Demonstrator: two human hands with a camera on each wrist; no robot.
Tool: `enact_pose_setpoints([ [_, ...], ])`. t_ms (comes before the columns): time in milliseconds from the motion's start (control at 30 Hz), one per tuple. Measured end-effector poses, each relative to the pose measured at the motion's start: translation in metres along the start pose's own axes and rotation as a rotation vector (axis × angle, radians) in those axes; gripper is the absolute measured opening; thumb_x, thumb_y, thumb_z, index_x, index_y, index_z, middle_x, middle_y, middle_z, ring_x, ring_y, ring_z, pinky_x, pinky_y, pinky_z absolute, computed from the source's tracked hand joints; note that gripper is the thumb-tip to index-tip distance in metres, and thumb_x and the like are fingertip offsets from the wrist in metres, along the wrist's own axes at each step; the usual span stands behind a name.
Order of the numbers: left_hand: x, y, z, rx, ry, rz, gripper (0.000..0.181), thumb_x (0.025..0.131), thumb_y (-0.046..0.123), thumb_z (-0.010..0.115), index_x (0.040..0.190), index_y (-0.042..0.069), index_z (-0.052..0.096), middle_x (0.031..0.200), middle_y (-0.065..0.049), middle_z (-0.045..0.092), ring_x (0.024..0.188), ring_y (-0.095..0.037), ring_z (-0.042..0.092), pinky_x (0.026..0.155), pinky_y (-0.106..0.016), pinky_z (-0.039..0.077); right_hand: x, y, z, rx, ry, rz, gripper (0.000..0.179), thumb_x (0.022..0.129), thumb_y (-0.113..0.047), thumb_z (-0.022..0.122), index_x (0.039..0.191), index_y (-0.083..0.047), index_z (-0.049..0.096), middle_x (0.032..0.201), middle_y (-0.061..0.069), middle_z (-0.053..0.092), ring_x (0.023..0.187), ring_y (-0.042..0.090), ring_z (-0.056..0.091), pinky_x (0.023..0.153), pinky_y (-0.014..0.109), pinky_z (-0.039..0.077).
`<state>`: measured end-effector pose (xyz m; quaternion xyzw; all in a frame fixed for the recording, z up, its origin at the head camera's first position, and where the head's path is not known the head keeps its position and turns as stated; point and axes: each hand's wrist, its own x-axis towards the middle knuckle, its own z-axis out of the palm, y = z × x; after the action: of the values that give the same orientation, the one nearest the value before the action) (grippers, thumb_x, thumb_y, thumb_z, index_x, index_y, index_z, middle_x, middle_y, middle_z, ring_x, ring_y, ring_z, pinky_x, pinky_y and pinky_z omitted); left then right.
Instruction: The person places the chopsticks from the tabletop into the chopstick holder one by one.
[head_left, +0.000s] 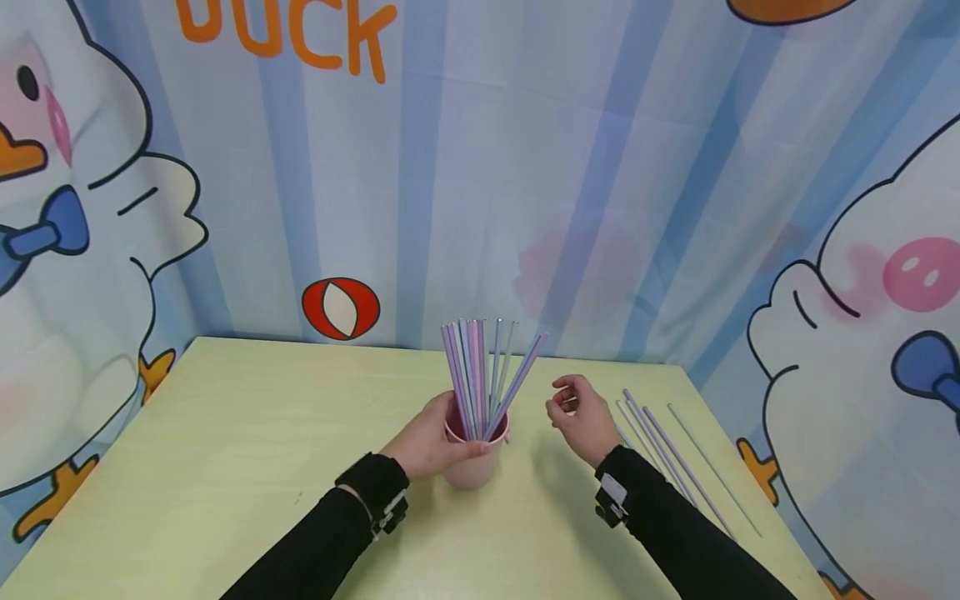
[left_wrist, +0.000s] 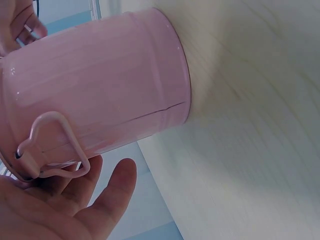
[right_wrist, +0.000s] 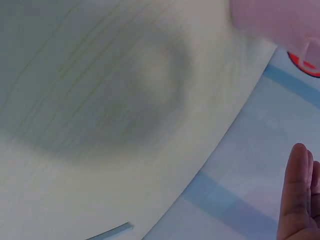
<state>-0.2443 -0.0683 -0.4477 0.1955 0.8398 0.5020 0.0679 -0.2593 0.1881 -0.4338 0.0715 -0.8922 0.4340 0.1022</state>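
Observation:
A small pink metal bucket point(head_left: 471, 471) stands on the table with a bunch of thin straw-like sticks point(head_left: 480, 375) upright and leaning in it, purple, pale blue and clear. My left hand point(head_left: 435, 442) grips the bucket near its rim, thumb across the front. In the left wrist view the bucket point(left_wrist: 105, 80) shows a looped side handle point(left_wrist: 60, 145) near that hand. My right hand point(head_left: 585, 418) hovers between the bucket and the loose sticks, fingers loosely bent, holding nothing. In the right wrist view its fingers point(right_wrist: 297, 190) stand apart from the bucket point(right_wrist: 270, 20).
Several loose sticks point(head_left: 678, 454) lie on the pale yellow table point(head_left: 247, 467) at the right, partly beneath the right forearm. The end of one stick point(right_wrist: 112, 232) shows in the right wrist view. A printed cloth curtain point(head_left: 480, 167) hangs behind the table's far edge.

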Motion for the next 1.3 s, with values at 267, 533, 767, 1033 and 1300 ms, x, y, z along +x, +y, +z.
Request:
enact_pose_setpoints([
  [267,-0.001,0.003,-0.001,0.003,0.003,-0.018,0.085,0.078,0.038,0.080,0.147,0.017,0.035,0.140,-0.005,0.049,0.123,-0.025,0.051,0.104,-0.049,0.044,-0.001,0.056,-0.034,-0.349,-0.047,-0.053,0.028,0.093,-0.009,0.060,0.119,0.003,0.059,0.096,0.012,0.062,0.085,0.026,0.060,0.073,0.042,0.051],
  [533,-0.002,0.004,0.000,-0.013,-0.002,-0.018,0.084,0.079,0.036,0.080,0.147,0.016,0.035,0.140,-0.005,0.049,0.124,-0.025,0.051,0.104,-0.049,0.044,-0.002,0.093,-0.057,-0.575,-0.117,0.008,0.033,0.093,-0.008,0.063,0.122,0.008,0.062,0.105,0.021,0.064,0.094,0.038,0.060,0.075,0.045,0.051],
  [767,-0.002,0.003,0.000,-0.017,-0.006,-0.020,0.084,0.079,0.036,0.080,0.147,0.016,0.035,0.140,-0.005,0.049,0.124,-0.025,0.051,0.104,-0.049,0.044,-0.001,0.114,-0.061,-0.670,-0.135,0.007,0.030,0.089,-0.005,0.066,0.115,0.010,0.066,0.101,0.024,0.068,0.100,0.043,0.062,0.079,0.051,0.053],
  [1033,0.000,0.003,0.000,-0.029,-0.010,-0.010,0.084,0.078,0.038,0.080,0.147,0.018,0.036,0.140,-0.003,0.050,0.124,-0.023,0.051,0.105,-0.049,0.043,-0.005,0.115,-0.060,-0.715,-0.151,-0.011,0.023,0.085,-0.004,0.069,0.105,0.007,0.071,0.089,0.019,0.072,0.088,0.039,0.066,0.076,0.052,0.055],
  [1300,-0.001,0.005,-0.002,-0.051,-0.019,-0.007,0.084,0.078,0.035,0.081,0.147,0.019,0.036,0.140,-0.003,0.050,0.125,-0.024,0.051,0.105,-0.050,0.042,-0.003,0.117,-0.057,-0.697,-0.152,0.000,0.021,0.082,-0.003,0.073,0.102,0.003,0.071,0.083,0.013,0.071,0.085,0.037,0.067,0.072,0.050,0.056],
])
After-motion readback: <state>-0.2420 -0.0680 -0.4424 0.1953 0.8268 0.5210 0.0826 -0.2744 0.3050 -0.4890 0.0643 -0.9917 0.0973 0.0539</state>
